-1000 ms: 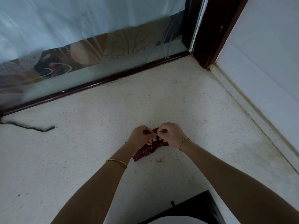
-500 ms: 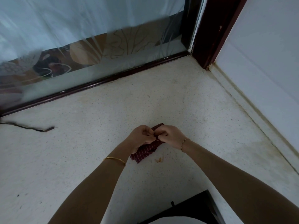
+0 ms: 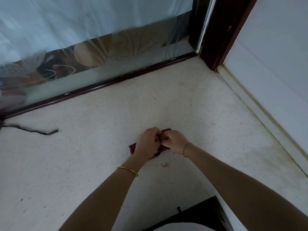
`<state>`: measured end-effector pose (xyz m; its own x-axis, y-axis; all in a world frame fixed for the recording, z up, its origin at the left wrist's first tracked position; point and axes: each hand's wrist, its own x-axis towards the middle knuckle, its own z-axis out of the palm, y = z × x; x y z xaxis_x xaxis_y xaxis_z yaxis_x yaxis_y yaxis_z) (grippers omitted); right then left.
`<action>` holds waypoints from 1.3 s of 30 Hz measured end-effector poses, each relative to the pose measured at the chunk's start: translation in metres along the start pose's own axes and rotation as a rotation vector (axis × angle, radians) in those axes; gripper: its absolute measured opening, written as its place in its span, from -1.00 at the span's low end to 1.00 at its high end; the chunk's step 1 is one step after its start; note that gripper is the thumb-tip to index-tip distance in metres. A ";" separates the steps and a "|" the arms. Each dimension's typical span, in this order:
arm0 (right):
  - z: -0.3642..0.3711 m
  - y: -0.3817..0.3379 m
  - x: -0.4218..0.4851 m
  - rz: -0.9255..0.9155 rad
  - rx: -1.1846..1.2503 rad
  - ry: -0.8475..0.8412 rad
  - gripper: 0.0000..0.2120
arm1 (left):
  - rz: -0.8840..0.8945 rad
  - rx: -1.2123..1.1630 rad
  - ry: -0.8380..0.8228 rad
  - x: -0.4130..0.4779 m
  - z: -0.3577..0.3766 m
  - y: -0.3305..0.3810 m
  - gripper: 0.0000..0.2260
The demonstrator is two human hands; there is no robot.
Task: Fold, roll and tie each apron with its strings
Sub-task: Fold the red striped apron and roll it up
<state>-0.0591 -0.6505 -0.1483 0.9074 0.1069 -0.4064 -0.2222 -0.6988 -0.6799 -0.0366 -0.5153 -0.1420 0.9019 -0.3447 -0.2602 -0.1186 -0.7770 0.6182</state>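
A small rolled apron (image 3: 162,149) in dark red cloth with thin pale stripes lies on the speckled floor (image 3: 100,164) in the middle of the view. Both my hands sit on top of it and hide most of it. My left hand (image 3: 147,141) and my right hand (image 3: 175,140) meet above the roll, fingers curled, each pinching a dark string end at the roll's middle. Only the roll's left end, its far tip and a strip under my right hand show.
A loose dark string (image 3: 33,130) lies on the floor at the left. A glass door with a dark frame rail (image 3: 100,85) runs along the back, a white wall (image 3: 275,80) along the right. A black object (image 3: 200,214) sits at the bottom edge.
The roll has slid a little to the left under my hands, so its left end now shows beyond my left wrist. My hands stay pressed together, working the strings.
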 end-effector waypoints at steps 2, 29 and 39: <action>-0.001 -0.001 0.001 0.021 0.015 -0.017 -0.72 | 0.042 0.138 0.025 -0.001 0.006 0.001 -0.85; -0.009 0.001 0.010 0.019 0.026 -0.120 -0.90 | 0.070 -0.054 -0.140 -0.003 -0.016 -0.036 -0.79; -0.002 0.009 -0.019 0.055 0.191 0.260 -0.80 | 0.313 0.319 -0.316 0.018 -0.021 -0.020 -0.89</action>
<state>-0.0775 -0.6608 -0.1457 0.9473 -0.1291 -0.2931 -0.3143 -0.5505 -0.7734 -0.0090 -0.4954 -0.1438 0.6407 -0.6882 -0.3405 -0.5255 -0.7163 0.4591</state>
